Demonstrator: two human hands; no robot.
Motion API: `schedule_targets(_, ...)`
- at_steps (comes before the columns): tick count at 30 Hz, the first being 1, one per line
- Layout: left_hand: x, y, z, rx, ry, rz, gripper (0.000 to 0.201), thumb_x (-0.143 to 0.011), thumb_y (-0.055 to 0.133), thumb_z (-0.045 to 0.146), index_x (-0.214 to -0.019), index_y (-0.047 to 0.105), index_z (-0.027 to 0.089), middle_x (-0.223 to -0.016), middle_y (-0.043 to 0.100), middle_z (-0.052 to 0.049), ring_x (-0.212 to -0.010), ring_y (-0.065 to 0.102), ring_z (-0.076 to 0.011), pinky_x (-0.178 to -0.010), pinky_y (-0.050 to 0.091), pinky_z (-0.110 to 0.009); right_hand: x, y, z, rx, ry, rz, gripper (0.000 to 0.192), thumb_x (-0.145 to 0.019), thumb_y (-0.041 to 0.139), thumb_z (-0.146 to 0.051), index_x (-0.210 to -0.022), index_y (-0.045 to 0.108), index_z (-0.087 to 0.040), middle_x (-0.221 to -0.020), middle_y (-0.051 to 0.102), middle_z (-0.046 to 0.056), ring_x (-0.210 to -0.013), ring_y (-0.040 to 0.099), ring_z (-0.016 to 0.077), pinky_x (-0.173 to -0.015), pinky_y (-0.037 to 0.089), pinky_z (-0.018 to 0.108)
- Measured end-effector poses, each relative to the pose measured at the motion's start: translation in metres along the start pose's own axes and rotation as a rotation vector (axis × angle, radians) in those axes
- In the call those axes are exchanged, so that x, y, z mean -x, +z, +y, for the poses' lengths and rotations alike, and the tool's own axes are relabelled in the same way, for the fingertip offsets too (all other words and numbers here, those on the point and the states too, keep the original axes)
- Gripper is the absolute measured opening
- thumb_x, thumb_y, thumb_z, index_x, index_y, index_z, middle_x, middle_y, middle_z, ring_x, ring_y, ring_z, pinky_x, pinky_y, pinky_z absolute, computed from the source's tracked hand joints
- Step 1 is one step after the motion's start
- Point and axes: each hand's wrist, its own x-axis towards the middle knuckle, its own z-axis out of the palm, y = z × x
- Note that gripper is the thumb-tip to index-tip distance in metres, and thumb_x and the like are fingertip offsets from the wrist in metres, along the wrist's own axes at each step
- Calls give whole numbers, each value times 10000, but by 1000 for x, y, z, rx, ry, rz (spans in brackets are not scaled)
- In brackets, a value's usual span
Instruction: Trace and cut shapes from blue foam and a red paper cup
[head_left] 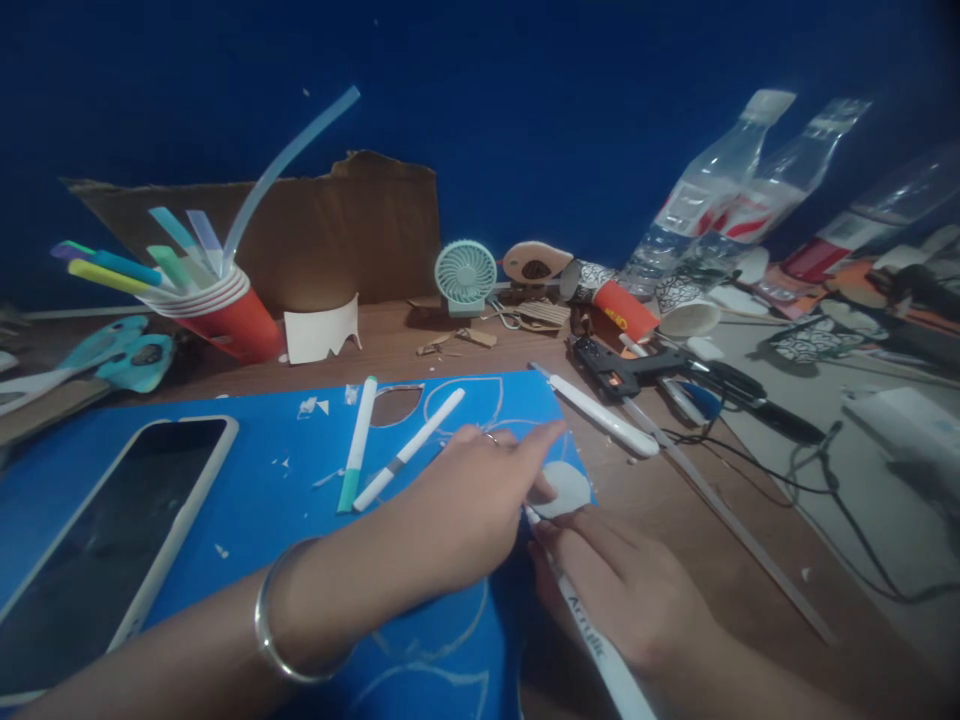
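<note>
A blue sheet (270,540) with pale leaf-like outlines lies in front of me, a leaf-shaped hole cut near its top edge. My left hand (480,490), a silver bangle on its wrist, holds a white rounded paper piece (566,488) down at the sheet's right edge, its index finger stretched over it. In my right hand (630,575) is a white acrylic marker (592,640), its tip close to the piece's lower left edge. Exact contact of the tip is hard to see. Left of my hands lie a green-ended marker (358,445) and another white marker (409,450).
A phone (112,540) rests at left. Behind stand a red cup of pens (232,310), a small fan (465,275) and cardboard (360,230). At right lie a white cutter (604,415), glue gun (630,370), cable (765,480) and metal strip (735,520); plastic bottles (712,200) stand behind.
</note>
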Motion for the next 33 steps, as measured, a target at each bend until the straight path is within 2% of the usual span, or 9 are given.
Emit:
schedule_targets(6, 1, -1, 0, 8, -25, -10, 696, -704, 359, 8, -1339, 235, 261, -1022, 637, 16, -921, 507, -193, -809, 384, -347, 1, -4, 0, 21, 39, 37, 224, -762, 483, -95, -554, 521, -170, -514, 494, 17, -492, 449, 137, -455, 349, 264)
schedule_targets(12, 1, 2, -2, 20, -11, 7, 706, -702, 366, -1, -1339, 234, 273, -1005, 640, 20, -929, 507, -205, -791, 381, -345, 4, -1, 2, 11, 26, 86, 106, -750, 530, -90, -696, 582, -165, -606, 578, 20, -572, 529, 141, -533, 402, 257)
schedule_targets(16, 1, 4, -4, 25, -18, 4, 729, -679, 377, -9, -1337, 238, 274, -1017, 635, 19, -916, 510, -208, -775, 382, -338, 3, 0, 3, 0, 34, 41, 135, -774, 490, -99, -699, 582, -163, -610, 568, 21, -565, 513, 140, -519, 390, 256)
schedule_targets(22, 0, 1, -2, 63, 4, -15, 743, -658, 370, -29, -1332, 239, 258, -1027, 634, 28, -930, 496, -208, -823, 356, -360, 3, -3, 3, -1, 81, 43, 225, -781, 473, -115, -576, 539, -177, -537, 497, 1, -500, 455, 121, -483, 335, 245)
schedule_targets(33, 3, -1, -1, 39, 18, -15, 769, -626, 367, -38, -1325, 235, 255, -1008, 643, 27, -917, 499, -210, -789, 340, -368, 14, -9, 8, 93, 150, -23, 240, -780, 513, -152, -545, 494, -195, -505, 480, -18, -474, 473, 122, -486, 324, 252)
